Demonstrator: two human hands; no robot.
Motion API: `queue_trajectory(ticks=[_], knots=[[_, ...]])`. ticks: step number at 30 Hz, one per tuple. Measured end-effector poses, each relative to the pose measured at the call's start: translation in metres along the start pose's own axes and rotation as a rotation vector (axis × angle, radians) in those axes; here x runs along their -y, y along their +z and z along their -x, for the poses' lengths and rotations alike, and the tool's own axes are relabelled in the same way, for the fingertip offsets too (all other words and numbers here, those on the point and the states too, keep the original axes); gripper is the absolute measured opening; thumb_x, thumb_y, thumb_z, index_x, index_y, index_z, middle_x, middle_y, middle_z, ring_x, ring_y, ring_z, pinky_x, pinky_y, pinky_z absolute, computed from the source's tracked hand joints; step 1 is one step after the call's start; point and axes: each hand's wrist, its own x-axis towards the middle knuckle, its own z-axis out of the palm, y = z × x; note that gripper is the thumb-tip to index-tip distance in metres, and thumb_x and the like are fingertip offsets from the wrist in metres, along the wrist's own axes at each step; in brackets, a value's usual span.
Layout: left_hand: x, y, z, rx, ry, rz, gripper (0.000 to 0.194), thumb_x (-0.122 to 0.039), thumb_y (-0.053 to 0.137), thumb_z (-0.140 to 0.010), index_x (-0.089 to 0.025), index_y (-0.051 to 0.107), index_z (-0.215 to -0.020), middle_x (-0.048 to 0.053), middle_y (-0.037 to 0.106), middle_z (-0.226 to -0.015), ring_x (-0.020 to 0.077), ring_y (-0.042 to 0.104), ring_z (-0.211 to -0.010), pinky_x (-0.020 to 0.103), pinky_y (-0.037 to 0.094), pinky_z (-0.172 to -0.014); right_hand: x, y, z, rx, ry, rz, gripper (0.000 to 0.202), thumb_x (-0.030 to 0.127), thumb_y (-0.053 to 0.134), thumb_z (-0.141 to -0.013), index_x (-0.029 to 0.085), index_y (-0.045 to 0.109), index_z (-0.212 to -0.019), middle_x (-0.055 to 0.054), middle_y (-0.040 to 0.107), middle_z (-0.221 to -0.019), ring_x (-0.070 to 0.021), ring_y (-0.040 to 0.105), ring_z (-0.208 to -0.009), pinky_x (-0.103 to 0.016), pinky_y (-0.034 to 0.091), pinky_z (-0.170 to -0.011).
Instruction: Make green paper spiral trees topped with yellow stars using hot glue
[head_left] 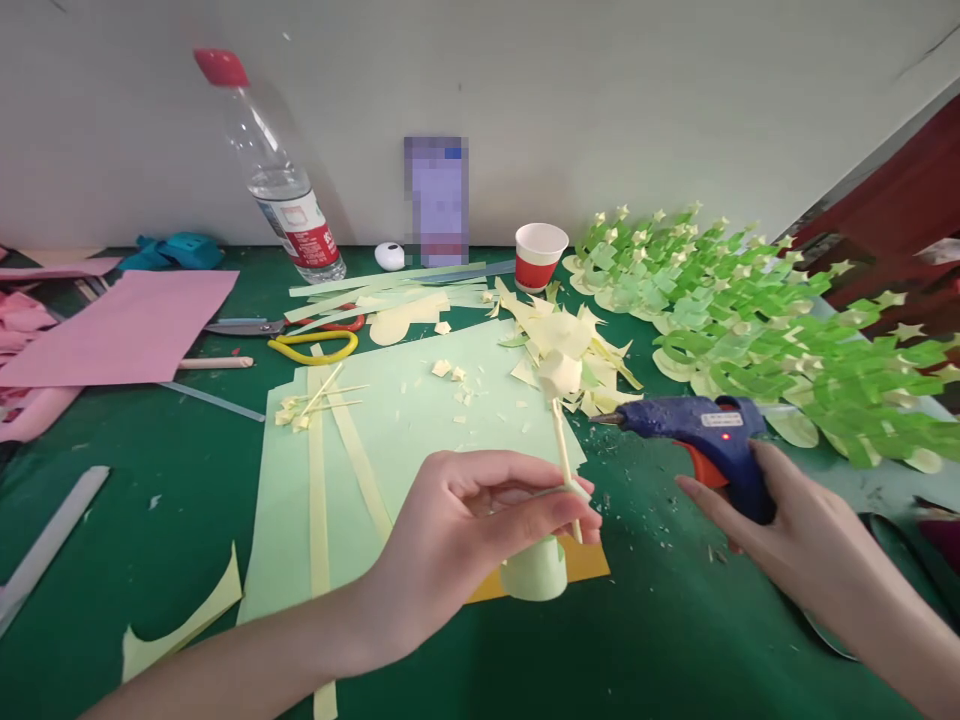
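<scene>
A stick (564, 445) is being pinched near its lower end by the left hand (480, 545), the thumb and fingertips being closed on it with no visible gap. Its long axis is standing nearly upright, the top leaning slightly left. A curled green strip (534, 575) is hanging just below the same fingers. The glue gun (675, 420) is being gripped by the right hand (802, 520), its handle being wrapped and the thumb lying near the orange trigger (701, 465). The nozzle (606, 418) is being pointed left, towards the upper part of the stick, and is appearing just right of it; whether they are level in depth cannot be told. The left hand is touching the stick, while the right is being held farther off, behind the gun. The green table (660, 640) is being partly covered by a pale sheet (281, 540) beyond the left hand. Scraps (544, 330) are lying behind the stick, paper plants (750, 320) are being crowded at the far right, and the back is being bounded by a pale wall (345, 100).
</scene>
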Motion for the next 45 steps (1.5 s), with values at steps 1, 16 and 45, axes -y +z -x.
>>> queue_trajectory(ticks=[1, 16, 45], knots=[[0.0, 0.0, 0.0, 0.0, 0.011, -0.028, 0.01, -0.018, 0.061, -0.073, -0.018, 0.07, -0.069, 0.0, 0.069, -0.067, 0.0103, 0.063, -0.065, 0.017, 0.05, -0.062, -0.007, 0.004, 0.0, 0.027, 0.01, 0.006, 0.037, 0.058, 0.049, -0.059, 0.025, 0.033, -0.064, 0.006, 0.041, -0.035, -0.0188, 0.045, -0.033, -0.026, 0.032, -0.035], [-0.014, 0.011, 0.009, -0.128, 0.236, -0.237, 0.006, -0.024, 0.067, -0.068, -0.028, 0.071, -0.067, -0.002, 0.062, -0.071, 0.0117, 0.055, -0.074, 0.02, 0.045, -0.065, 0.033, -0.028, 0.021, -0.006, -0.587, -0.311, 0.027, 0.04, 0.043, -0.077, 0.023, 0.063, -0.071, -0.004, 0.065, -0.075, -0.0169, 0.06, -0.067, -0.026, 0.046, -0.056], [-0.053, 0.016, 0.008, -0.268, 0.673, -0.589, 0.016, -0.021, 0.074, -0.058, -0.023, 0.059, -0.054, -0.006, 0.055, -0.059, 0.0103, 0.049, -0.064, 0.024, 0.043, -0.064, 0.072, -0.029, 0.021, 0.188, -0.653, -0.631, 0.012, 0.028, 0.051, -0.075, 0.021, 0.058, -0.068, -0.002, 0.059, -0.068, -0.0124, 0.051, -0.06, -0.022, 0.042, -0.051]])
